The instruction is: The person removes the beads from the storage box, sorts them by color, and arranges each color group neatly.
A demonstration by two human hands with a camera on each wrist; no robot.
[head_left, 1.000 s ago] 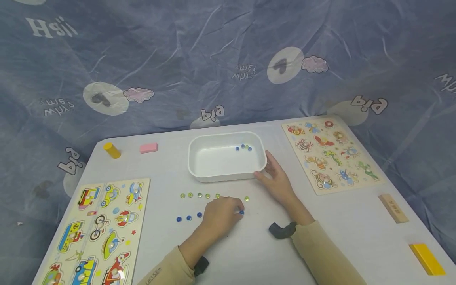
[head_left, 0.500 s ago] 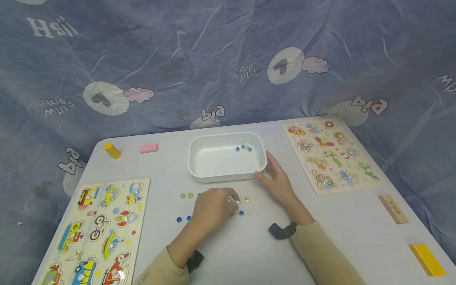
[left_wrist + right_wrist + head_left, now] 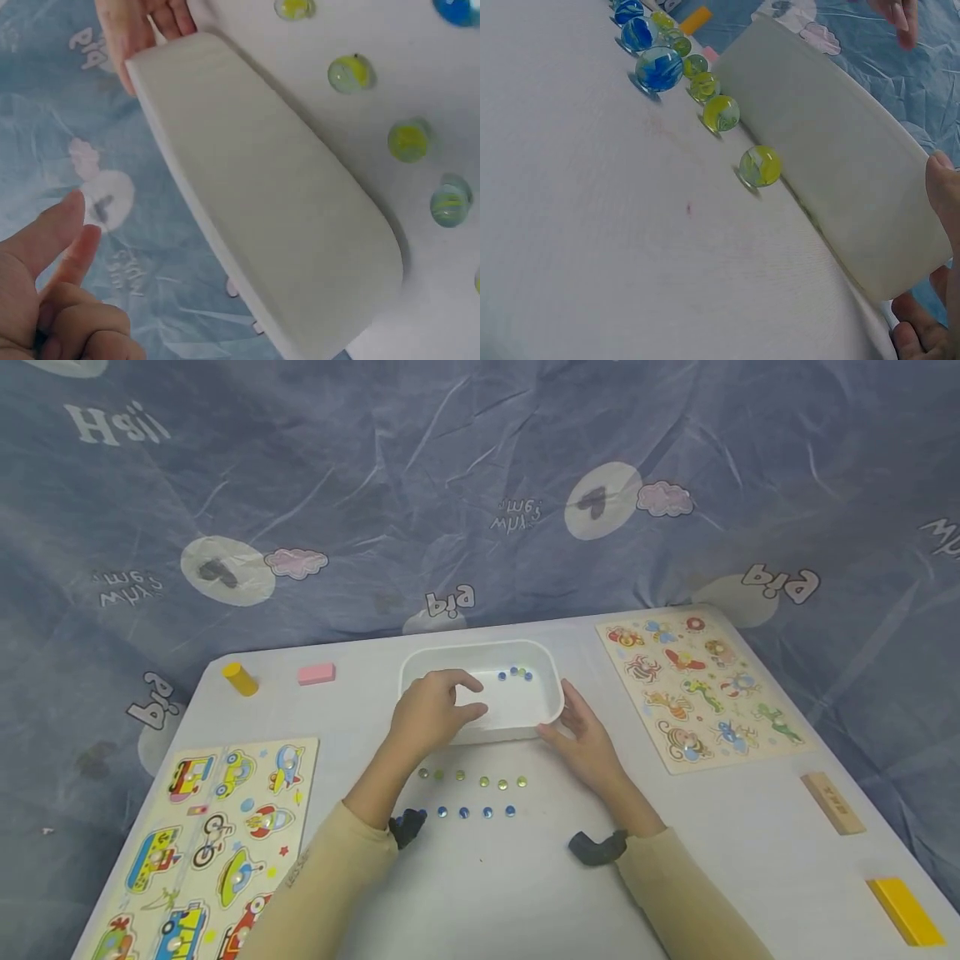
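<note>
A white rectangular plastic tray (image 3: 521, 703) is gripped at its near corner by the right hand (image 3: 583, 743). Over the tray, the left hand (image 3: 427, 714) is held with thumb and forefinger apart — four round glass marbles (image 3: 528, 677) are contained beyond those fingertips. Nearer than both hands, yellow-green marbles (image 3: 483, 782) and blue marbles (image 3: 464, 813) are lined up on the white worktop (image 3: 525, 902).

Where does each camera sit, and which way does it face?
Head: on the head, facing forward and down at a white tray; left hand, right hand, sleeves show.
Left wrist: on that wrist, facing the tray's outside; left hand lower left, right hand at top.
Right wrist: on that wrist, facing the tray's outside and marbles; right hand at right, left hand at top.
Wrist views share tray and marbles.
</note>
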